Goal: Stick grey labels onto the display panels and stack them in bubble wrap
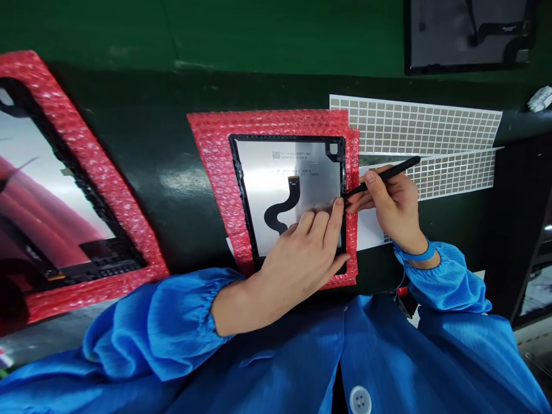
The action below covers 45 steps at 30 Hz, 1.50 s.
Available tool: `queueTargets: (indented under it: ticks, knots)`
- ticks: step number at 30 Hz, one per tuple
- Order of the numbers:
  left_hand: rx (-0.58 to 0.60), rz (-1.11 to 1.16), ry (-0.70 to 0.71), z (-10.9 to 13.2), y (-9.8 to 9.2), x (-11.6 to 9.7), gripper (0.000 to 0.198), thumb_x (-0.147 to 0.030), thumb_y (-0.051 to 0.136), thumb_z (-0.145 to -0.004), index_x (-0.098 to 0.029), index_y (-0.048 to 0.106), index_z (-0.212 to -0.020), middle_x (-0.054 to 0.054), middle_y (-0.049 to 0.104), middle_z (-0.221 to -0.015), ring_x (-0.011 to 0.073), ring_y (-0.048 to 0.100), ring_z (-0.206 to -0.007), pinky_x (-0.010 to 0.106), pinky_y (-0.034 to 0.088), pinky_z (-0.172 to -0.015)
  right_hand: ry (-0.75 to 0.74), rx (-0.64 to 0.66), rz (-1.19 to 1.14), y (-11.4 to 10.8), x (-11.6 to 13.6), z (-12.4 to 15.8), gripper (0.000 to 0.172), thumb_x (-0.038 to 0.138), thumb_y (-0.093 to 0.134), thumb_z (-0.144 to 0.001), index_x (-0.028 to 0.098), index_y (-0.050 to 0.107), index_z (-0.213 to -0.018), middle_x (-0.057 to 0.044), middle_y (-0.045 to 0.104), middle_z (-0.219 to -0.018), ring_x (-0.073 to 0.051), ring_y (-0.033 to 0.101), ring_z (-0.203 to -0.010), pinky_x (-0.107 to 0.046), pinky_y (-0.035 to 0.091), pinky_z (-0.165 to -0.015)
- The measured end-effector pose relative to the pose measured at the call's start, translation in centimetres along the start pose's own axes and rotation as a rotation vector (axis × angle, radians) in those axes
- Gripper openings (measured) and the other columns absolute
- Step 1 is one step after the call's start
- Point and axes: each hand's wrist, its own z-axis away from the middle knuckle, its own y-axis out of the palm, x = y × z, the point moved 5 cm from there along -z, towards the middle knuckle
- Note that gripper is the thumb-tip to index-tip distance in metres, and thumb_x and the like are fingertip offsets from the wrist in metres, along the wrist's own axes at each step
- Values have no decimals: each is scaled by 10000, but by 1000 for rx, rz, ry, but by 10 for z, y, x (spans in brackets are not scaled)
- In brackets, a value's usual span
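A tablet-sized display panel (269,167) with a silvery back and black frame lies on red bubble wrap (211,149). A curved black ribbon cable (295,192) runs over its back. My left hand (302,247) rests across the panel's lower right, index fingertip pressing at the right edge, other fingers bent loosely; it holds nothing. In my right hand (394,204), between thumb and fingers, are slim black tweezers (394,171). Their narrow tip meets the panel's right frame beside my left index finger. My left hand covers the panel's lower part.
Two white sheets with grids of small grey squares (426,126) lie beyond my right hand. Another panel on red bubble wrap (150,253) is at the left. A dark panel (457,34) lies at the upper right. The bench top (129,115) is dark green.
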Motion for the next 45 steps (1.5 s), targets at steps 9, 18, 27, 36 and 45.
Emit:
queueTargets:
  ticks: [9,18,27,36,45]
  knots:
    - [-2,-16,32,-2,-1,8,897,-520,694,-1012,100,406,-1593,249,713,-1151,344,710,-1052,376,595,-707,-42,-21,64,-11,11,0,436,692,687,-974,257,673,-987,6,775,-744,-192,821,-663,-272,680,-562]
    - [-155,-54,128,-8,-12,-22,682,-530,610,-1054,5,609,-1477,253,726,-1263,370,704,-1148,427,584,-863,-129,-48,206,-84,6,51,270,519,752,-1008,257,718,-954,9,773,-688,-201,790,-567,-308,671,-524]
    - [-29,3,266,-4,30,-60,919,-728,652,-957,-23,588,-1544,275,437,-1707,458,448,-1553,575,391,-1233,-124,-45,305,-85,-18,68,243,465,694,-1052,231,718,-991,-7,801,-769,-194,812,-642,-304,692,-609]
    - [-13,-5,289,-5,24,-58,913,-682,708,-942,-17,577,-1553,277,433,-1707,458,465,-1545,572,420,-1216,-139,13,348,-86,-15,65,235,462,716,-1040,234,723,-985,-9,807,-774,-200,820,-669,-299,681,-624]
    - [-5,28,349,-7,20,-52,890,-702,631,-986,-8,579,-1540,284,445,-1697,461,458,-1541,556,382,-1226,-60,-125,90,-83,-7,60,360,582,766,-973,236,697,-901,3,759,-630,-203,743,-469,-318,653,-487]
